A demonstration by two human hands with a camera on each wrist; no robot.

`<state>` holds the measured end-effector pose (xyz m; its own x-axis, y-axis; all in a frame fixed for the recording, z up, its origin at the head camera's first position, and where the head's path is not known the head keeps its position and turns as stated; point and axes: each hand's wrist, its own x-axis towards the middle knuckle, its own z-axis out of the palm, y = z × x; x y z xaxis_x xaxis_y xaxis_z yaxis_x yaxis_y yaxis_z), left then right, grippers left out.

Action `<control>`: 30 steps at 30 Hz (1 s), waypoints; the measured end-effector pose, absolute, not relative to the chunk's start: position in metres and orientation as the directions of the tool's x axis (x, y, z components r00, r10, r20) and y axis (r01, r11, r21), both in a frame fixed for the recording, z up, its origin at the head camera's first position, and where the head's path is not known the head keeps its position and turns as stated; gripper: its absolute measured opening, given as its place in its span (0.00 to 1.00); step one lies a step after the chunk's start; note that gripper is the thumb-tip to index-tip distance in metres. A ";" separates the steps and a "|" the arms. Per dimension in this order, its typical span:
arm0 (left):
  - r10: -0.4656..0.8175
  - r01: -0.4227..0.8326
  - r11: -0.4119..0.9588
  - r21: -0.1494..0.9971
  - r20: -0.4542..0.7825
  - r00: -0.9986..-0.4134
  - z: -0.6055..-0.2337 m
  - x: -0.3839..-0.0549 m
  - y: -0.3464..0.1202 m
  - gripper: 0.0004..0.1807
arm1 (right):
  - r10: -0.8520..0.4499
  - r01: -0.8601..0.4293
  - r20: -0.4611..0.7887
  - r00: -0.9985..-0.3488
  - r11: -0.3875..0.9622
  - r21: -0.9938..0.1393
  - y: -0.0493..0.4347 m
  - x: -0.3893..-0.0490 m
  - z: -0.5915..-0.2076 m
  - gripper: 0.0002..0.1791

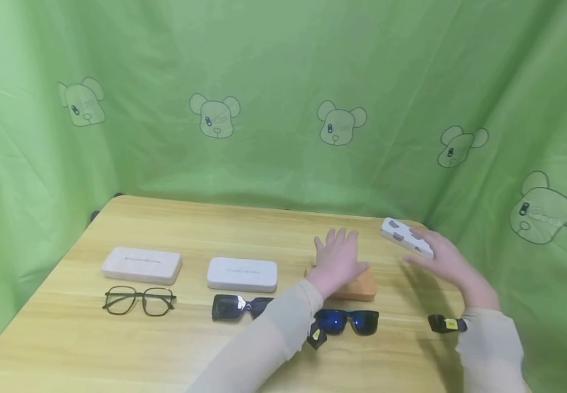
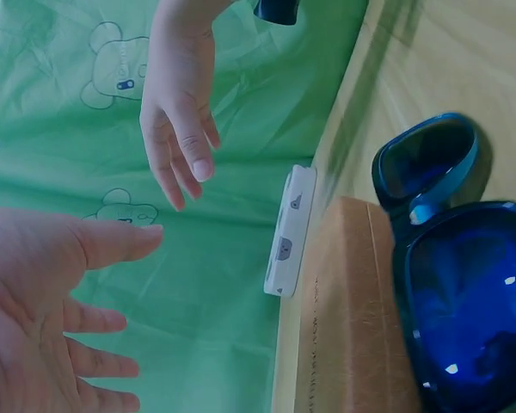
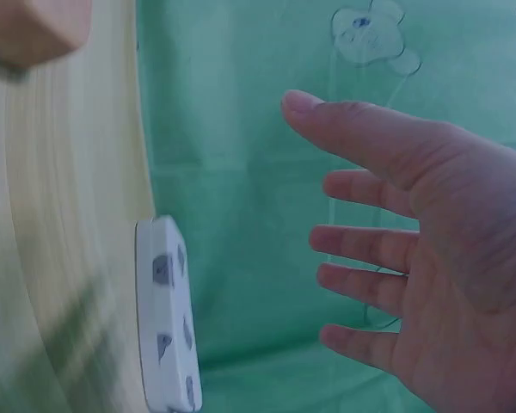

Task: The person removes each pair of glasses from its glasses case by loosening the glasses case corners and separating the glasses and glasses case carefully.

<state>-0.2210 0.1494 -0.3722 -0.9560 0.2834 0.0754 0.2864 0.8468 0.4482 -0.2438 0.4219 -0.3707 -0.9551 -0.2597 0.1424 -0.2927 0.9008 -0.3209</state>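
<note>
My left hand (image 1: 338,261) hovers with spread fingers over the orange-brown glasses case (image 1: 359,286), partly covering it in the head view. Its palm faces outward in the left wrist view, and nothing is in it. At the back right, my right hand (image 1: 443,256) hangs above and beside a white glasses case with grey patches (image 1: 401,236). In the right wrist view the fingers of this hand are extended and apart from the spotted case (image 3: 165,314). Blue-lensed sunglasses (image 1: 347,322) lie in front of the orange-brown case, close to the left wrist's strap.
Further left lie a white glasses case (image 1: 242,274) with dark sunglasses (image 1: 229,307) before it, partly hidden by the left sleeve. A pinkish-white case (image 1: 142,265) sits at the far left, behind black-framed glasses (image 1: 139,301). A green curtain (image 1: 273,164) hangs behind the wooden table (image 1: 92,349).
</note>
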 end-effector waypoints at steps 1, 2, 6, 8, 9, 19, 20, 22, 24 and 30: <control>0.292 0.299 0.848 0.439 0.085 -0.953 -0.372 -0.223 0.152 0.40 | -0.255 -0.288 0.140 -0.957 0.901 -0.324 0.426 -0.247 -0.371 0.46; 0.300 0.311 0.849 0.428 0.094 -0.949 -0.371 -0.226 0.154 0.40 | -0.253 -0.286 0.141 -0.957 0.901 -0.327 0.429 -0.250 -0.372 0.46; 0.349 0.365 0.854 0.372 0.112 -0.931 -0.369 -0.236 0.163 0.39 | -0.237 -0.263 0.117 -0.965 0.905 -0.335 0.444 -0.265 -0.377 0.49; 0.379 0.396 0.854 0.339 0.117 -0.918 -0.369 -0.241 0.168 0.39 | -0.230 -0.247 0.089 -0.969 0.913 -0.325 0.452 -0.272 -0.379 0.51; 0.393 0.410 0.853 0.322 0.120 -0.912 -0.370 -0.244 0.170 0.39 | -0.226 -0.238 0.074 -0.971 0.915 -0.325 0.456 -0.276 -0.381 0.52; 0.493 0.504 0.856 0.119 0.110 -0.863 -0.378 -0.279 0.187 0.45 | -0.166 -0.145 -0.037 -0.985 0.931 -0.334 0.483 -0.309 -0.400 0.54; 0.501 0.511 0.854 0.099 0.109 -0.859 -0.379 -0.283 0.188 0.46 | -0.163 -0.140 -0.042 -0.986 0.934 -0.329 0.486 -0.312 -0.403 0.55; 0.516 0.525 0.848 0.069 0.113 -0.849 -0.378 -0.288 0.190 0.47 | -0.155 -0.134 -0.046 -0.987 0.945 -0.299 0.492 -0.319 -0.410 0.55; 0.534 0.540 0.841 0.037 0.111 -0.838 -0.377 -0.294 0.192 0.47 | -0.146 -0.127 -0.051 -0.988 0.952 -0.279 0.497 -0.325 -0.416 0.56; 0.601 0.599 0.799 -0.048 0.090 -0.794 -0.374 -0.307 0.200 0.48 | -0.093 -0.059 -0.097 -0.991 0.950 -0.306 0.504 -0.333 -0.427 0.57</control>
<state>-0.3073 0.2001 -0.3739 -0.7945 0.6006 0.0898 0.5989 0.7994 -0.0482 -0.3332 0.5045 -0.4273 -0.9910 -0.0927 -0.0965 -0.0591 0.9501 -0.3062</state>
